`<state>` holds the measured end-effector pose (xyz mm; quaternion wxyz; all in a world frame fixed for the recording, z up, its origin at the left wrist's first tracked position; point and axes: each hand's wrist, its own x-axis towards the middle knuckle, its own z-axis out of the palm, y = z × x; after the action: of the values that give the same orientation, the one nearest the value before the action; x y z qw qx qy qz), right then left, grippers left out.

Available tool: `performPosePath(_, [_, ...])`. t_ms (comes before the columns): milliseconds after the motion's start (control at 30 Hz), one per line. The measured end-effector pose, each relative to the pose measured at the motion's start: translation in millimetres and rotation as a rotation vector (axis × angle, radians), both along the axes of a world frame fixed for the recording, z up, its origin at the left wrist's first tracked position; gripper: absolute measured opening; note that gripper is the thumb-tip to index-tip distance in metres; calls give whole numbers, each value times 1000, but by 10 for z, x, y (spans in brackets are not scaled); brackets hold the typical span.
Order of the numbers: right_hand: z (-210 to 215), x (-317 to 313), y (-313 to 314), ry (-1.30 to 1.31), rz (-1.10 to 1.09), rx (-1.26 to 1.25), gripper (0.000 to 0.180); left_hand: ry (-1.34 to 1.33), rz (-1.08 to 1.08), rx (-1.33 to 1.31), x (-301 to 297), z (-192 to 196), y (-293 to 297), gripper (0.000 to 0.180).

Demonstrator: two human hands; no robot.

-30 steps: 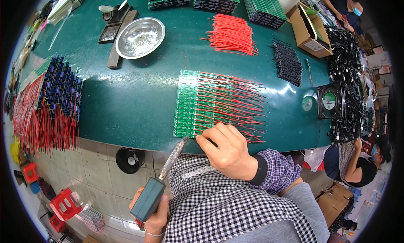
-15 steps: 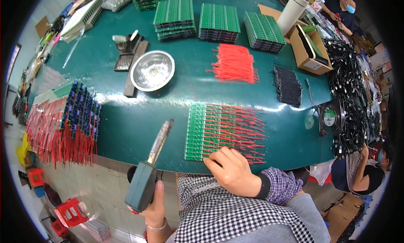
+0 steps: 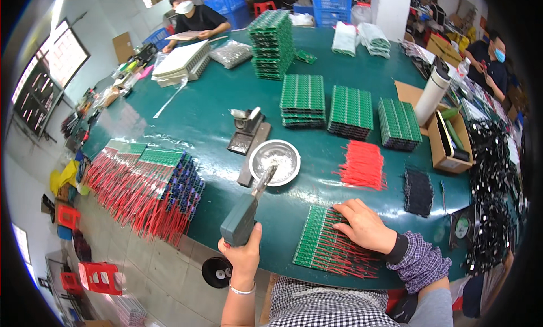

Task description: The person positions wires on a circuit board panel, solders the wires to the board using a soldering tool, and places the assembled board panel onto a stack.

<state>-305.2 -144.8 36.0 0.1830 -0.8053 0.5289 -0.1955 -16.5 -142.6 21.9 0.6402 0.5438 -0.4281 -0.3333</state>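
My left hand [image 3: 243,253] is closed around the dark teal grip of a soldering gun [image 3: 238,218]. Its metal barrel points away from me, and the tip overlaps a shiny metal bowl [image 3: 296,163] with silvery bits inside; whether it touches them cannot be told. Beneath my right hand [image 3: 366,225] lies a green circuit board panel [image 3: 308,236] with rows of red wires [image 3: 350,259] running off to the right. That hand's bent fingers rest near the panel's far edge, thumb and forefinger apart, with nothing seen between them.
Wired panels [image 3: 164,183] are stacked at left. A black metal stand [image 3: 246,132] adjoins the bowl. Beyond are board stacks [image 3: 302,95], red wires [image 3: 362,164], black wires [image 3: 418,191], a cardboard box [image 3: 444,149] and a white flask [image 3: 432,95]. Co-workers sit at the far side and right.
The view has tilted up, bringing in more of the room. The soldering gun has moved from beside the panel to the bowl. My right hand has shifted from the panel's near edge to its far edge.
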Motion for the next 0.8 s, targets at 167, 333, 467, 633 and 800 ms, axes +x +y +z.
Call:
performPosePath(167, [-4, -18, -202, -6, 35, 111, 36, 12, 66, 49, 125, -50, 251, 24])
performPosePath(333, [21, -17, -335, -71, 31, 321, 34, 34, 112, 53, 224, -143, 561, 24])
performPosePath(467, [-128, -78, -348, -106, 81, 442, 31, 135, 154, 203, 335, -106, 788, 32])
performPosePath(633, [-63, -40, -332, -273, 38, 597, 32, 113, 238, 185, 472, -35, 972, 34])
performPosePath(800, [150, 233, -349, -771, -72, 1026, 28, 36, 438, 39, 594, -20, 1070, 32])
